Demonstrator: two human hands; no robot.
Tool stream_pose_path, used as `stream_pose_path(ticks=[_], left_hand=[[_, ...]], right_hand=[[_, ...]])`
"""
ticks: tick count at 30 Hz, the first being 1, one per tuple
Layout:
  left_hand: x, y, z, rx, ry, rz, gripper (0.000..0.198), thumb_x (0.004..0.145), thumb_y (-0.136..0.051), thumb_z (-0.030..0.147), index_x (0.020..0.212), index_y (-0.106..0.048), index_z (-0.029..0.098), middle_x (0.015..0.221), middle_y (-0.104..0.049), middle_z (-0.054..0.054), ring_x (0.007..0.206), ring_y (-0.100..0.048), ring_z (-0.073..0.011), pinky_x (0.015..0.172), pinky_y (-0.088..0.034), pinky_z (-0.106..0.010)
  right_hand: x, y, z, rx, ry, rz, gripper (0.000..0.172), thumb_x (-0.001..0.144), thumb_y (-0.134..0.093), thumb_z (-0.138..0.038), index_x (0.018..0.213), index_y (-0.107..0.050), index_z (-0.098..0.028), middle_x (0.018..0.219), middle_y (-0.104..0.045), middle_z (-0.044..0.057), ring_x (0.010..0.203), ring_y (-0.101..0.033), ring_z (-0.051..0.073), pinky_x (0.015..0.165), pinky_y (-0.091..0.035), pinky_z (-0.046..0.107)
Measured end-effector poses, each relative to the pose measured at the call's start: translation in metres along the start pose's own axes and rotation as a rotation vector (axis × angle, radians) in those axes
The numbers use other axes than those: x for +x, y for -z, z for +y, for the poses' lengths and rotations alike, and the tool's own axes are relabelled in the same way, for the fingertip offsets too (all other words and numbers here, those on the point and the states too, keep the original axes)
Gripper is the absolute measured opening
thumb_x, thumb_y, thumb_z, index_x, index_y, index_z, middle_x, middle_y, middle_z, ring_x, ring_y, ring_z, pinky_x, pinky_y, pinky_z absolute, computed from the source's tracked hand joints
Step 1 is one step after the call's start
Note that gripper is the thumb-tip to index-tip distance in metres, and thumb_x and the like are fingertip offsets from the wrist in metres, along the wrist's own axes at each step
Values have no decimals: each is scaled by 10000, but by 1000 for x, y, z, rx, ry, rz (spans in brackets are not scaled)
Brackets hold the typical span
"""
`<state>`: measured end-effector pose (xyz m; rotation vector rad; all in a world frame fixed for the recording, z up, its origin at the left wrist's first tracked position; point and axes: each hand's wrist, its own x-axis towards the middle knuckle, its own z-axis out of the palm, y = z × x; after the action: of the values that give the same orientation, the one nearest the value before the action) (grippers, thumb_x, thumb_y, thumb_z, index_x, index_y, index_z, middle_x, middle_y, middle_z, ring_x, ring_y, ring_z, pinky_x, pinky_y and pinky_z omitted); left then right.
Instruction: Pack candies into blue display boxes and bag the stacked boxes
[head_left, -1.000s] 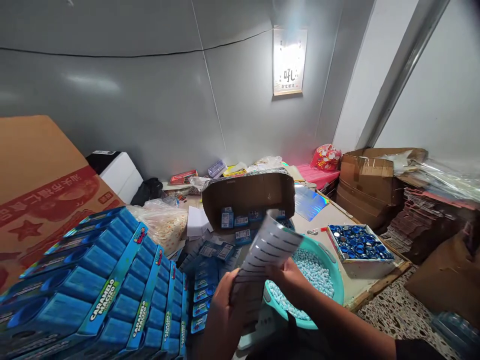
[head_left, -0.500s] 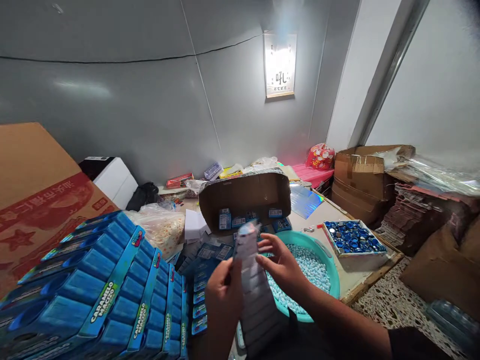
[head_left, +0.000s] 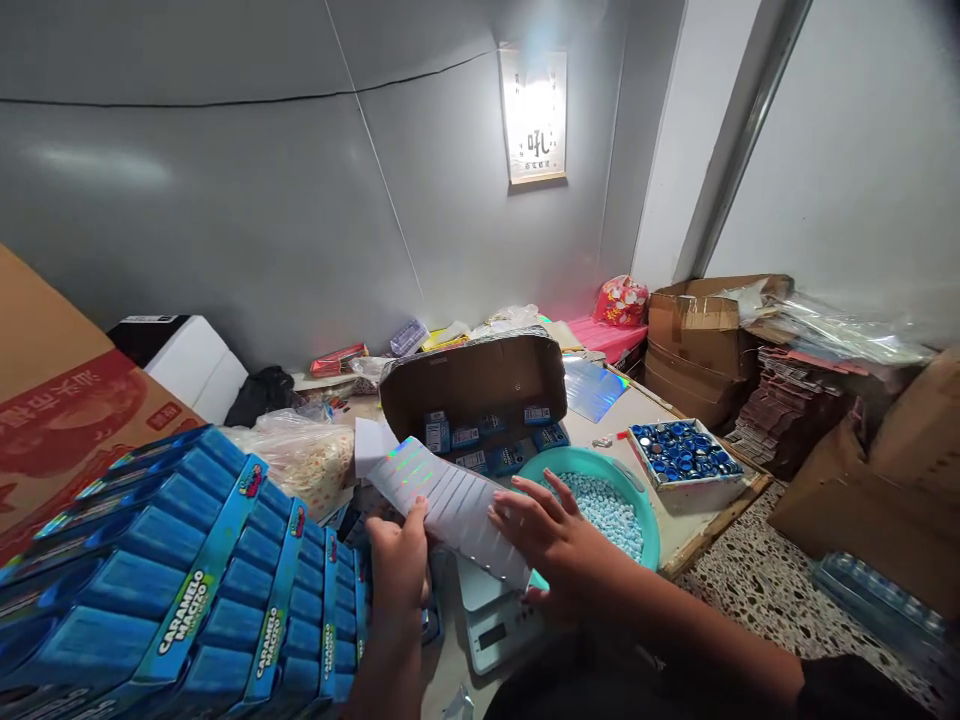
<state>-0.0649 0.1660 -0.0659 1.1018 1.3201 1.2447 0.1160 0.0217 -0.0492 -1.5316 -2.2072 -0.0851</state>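
Note:
In front of me is a long white card sheet (head_left: pixel 461 500) with rows of cross lines and a rainbow sheen near its far end. My left hand (head_left: pixel 401 555) is closed on its near-left edge, thumb on top. My right hand (head_left: pixel 551 525) lies over its right part with the fingers spread, touching it. Beneath the sheet's right end is a white digital scale (head_left: pixel 487 620), partly hidden. A turquoise basin (head_left: pixel 651 530) of small pale blue pieces (head_left: pixel 607 510) is beyond my right hand. Behind the sheet, an open cardboard box (head_left: pixel 472 385) holds several small blue packets (head_left: pixel 514 457).
Stacked blue display boxes (head_left: pixel 172 570) fill the left front, beside a large printed carton (head_left: pixel 82 390). A shallow box of blue caps (head_left: pixel 682 450) stands near the table's right edge. A bag of small pieces (head_left: pixel 315 460) lies at left; cardboard boxes (head_left: pixel 690 340) stand at right.
The sheet has turned from nearly upright to slanting across, its far end now to the left. My right hand has moved down onto it. The scale has come into fuller view.

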Motion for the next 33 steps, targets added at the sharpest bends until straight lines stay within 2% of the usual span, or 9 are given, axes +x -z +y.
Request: stream_pose_path(ticks=[4,7,9,11,15,17,22,29,33], left_hand=[[1,12,5,-5,49,-89,337,809,-684,357,1064,-542,189,784,-663,-17,626,-644,-156,658,-552,-348],[-10,21,4,36,-15,-2,306,803,-693,417,956,-549,195,656,-538,52,569,-553,-123,592,-486,-282],[-24,26,4,59,-92,135,328,794,-705,453,923,-526,212,648,-443,79,581,-491,-113,586,-444,-256],[-41,29,7,147,-256,167,336,799,-704,472,945,-546,214,739,-481,48,681,-515,-135,640,-465,-272],[-65,31,18,539,-813,-205,374,900,-622,392,1233,-609,222,1147,-620,-85,1076,-586,-234,913,-505,-389],[-65,30,21,666,-954,-339,378,944,-574,307,1315,-592,236,1148,-657,-83,1073,-613,-218,920,-509,-375],[-57,33,15,743,-1042,-288,302,957,-572,281,1234,-663,206,1033,-724,-77,926,-678,-196,812,-548,-334],[-54,41,4,660,-1161,-304,337,930,-607,194,1265,-640,196,1128,-742,-99,1023,-703,-203,877,-584,-334],[-58,43,-3,649,-1206,-231,402,905,-614,128,1302,-621,193,1220,-716,-135,1096,-695,-224,914,-586,-357]], right_hand=[[-2,2,6,90,140,196,406,908,-629,-193,1281,-619,-350,1268,-695,0,1325,-483,264,1196,-120,507],[6,5,4,353,-20,327,170,975,-561,-240,1021,-716,-290,931,-755,5,936,-656,204,985,-398,428],[12,5,1,582,-255,341,254,988,-534,-307,825,-709,-221,744,-684,14,696,-590,166,719,-444,332],[16,3,-3,827,-438,321,355,976,-539,-387,699,-652,-194,634,-575,-5,599,-486,144,570,-366,282],[19,-6,-10,1277,-544,241,422,886,-621,-571,751,-669,-174,648,-549,-12,609,-452,133,564,-356,258],[20,-11,-14,1406,-564,189,444,851,-657,-605,786,-701,-168,689,-583,-2,649,-483,138,601,-379,258],[24,-24,-19,1598,-630,145,462,814,-706,-618,906,-752,-168,729,-633,9,654,-512,132,625,-389,255],[26,-34,-20,1640,-633,173,437,802,-723,-613,917,-765,-194,758,-672,15,699,-560,151,679,-428,271],[28,-35,-21,1617,-621,176,403,809,-716,-605,910,-773,-219,789,-687,14,749,-585,171,730,-449,292]])
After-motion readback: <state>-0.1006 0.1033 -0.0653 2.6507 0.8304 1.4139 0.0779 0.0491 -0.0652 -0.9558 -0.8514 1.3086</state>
